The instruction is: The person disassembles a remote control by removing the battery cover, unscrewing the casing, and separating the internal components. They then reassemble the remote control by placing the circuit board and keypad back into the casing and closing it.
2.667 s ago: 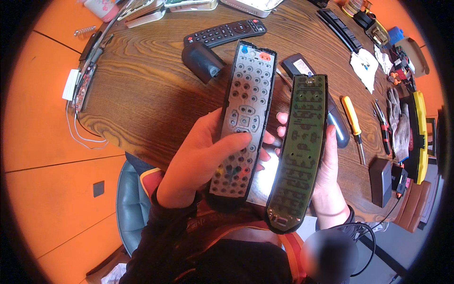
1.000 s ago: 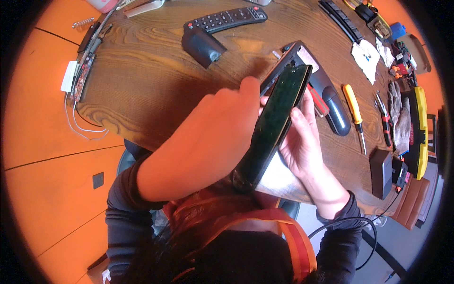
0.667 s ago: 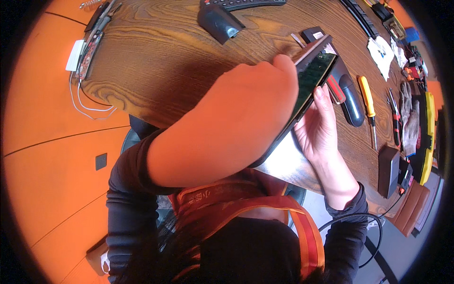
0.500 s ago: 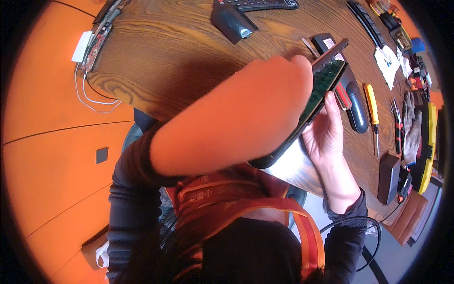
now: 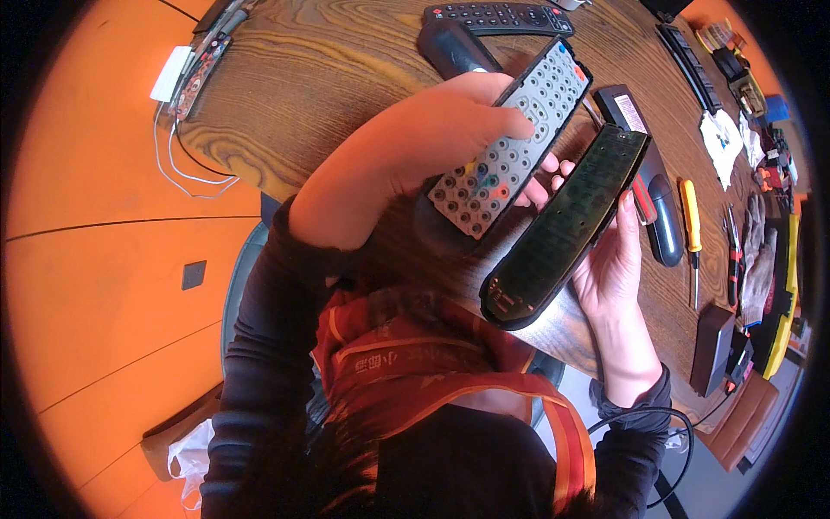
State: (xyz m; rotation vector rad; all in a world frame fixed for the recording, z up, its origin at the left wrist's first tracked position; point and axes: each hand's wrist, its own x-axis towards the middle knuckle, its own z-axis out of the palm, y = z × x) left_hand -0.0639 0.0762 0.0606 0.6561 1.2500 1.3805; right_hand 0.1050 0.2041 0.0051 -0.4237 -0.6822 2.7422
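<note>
My left hand (image 5: 467, 121) is closed on one half of a remote control, with its thumb on the grey rubber keypad (image 5: 540, 104) that lies exposed in it. Round dark contacts and a few coloured spots cover the pad. Lower and to the right, my right hand (image 5: 612, 268) grips the other half, a long black shell holding a green circuit board (image 5: 571, 221). Its thumb is along the near right edge, and fingertips show past the far side. The halves are apart, side by side, tilted above the table edge.
On the wooden table (image 5: 328, 69) lie a black remote control (image 5: 510, 17) and a dark curved casing (image 5: 454, 48). To the right are a yellow-handled screwdriver (image 5: 689, 208), grey gloves (image 5: 757, 268) and a dark box (image 5: 712, 350). A cabled circuit board (image 5: 194, 82) sits at the left edge.
The keypad half, mostly hidden behind my left hand before, has moved left and turned its keypad into view. The circuit board half now shows nearly whole, in my right hand.
</note>
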